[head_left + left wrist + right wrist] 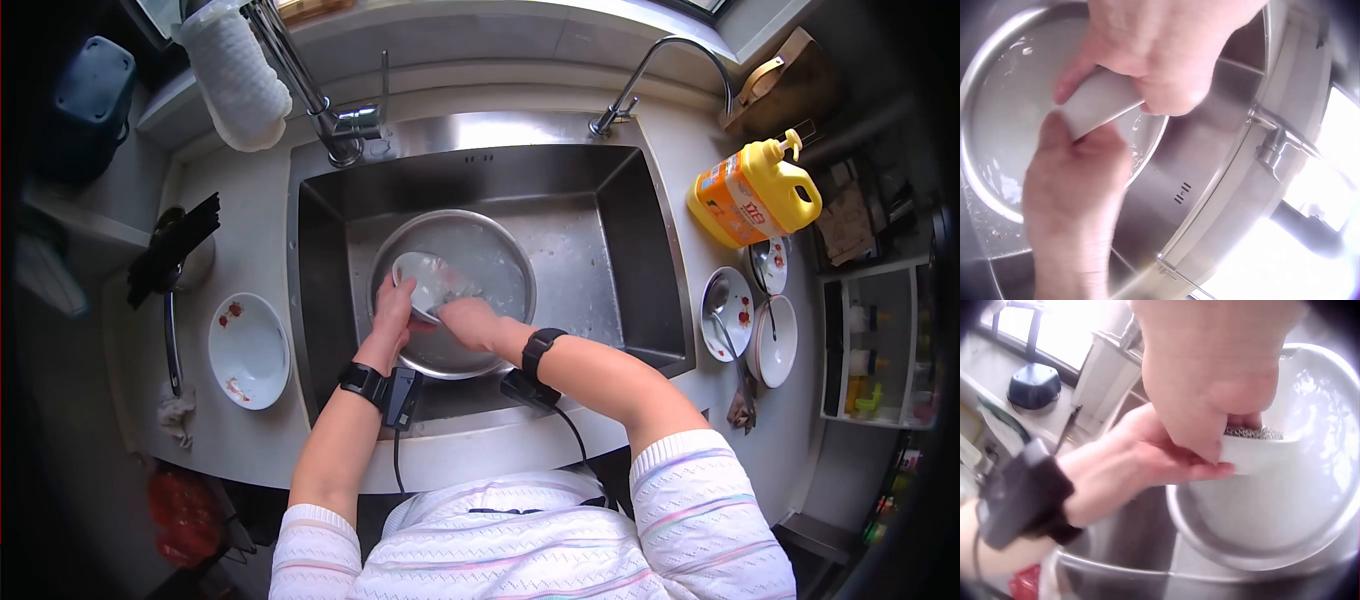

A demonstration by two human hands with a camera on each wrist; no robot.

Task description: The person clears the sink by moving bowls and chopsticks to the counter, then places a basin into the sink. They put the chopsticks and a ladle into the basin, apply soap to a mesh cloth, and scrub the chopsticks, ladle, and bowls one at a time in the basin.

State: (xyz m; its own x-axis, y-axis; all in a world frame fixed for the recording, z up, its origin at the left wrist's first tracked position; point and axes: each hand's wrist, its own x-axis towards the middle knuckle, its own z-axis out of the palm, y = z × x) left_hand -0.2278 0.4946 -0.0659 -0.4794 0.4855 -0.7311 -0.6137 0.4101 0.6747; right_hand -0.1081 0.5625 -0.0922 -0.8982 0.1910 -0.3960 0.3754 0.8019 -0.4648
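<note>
Over a round steel basin (533, 290) of cloudy water, my left hand (393, 306) grips the rim of a white bowl (418, 272), which is tilted. My right hand (473, 322) reaches into the bowl and holds a steel wool scrubber (1259, 433) against its inside, as the right wrist view shows. The fingers of the right hand hide most of the scrubber. In the left wrist view the bowl's pale wall (1099, 100) shows between both hands, with the left thumb and fingers on either side of it.
The basin stands in a steel sink (625, 260) with a faucet (345, 130) behind. On the right counter are a yellow detergent jug (735, 200), several bowls and a ladle (717, 293). A flowered white bowl (250, 350) and a pan with a dark handle (172, 345) sit left.
</note>
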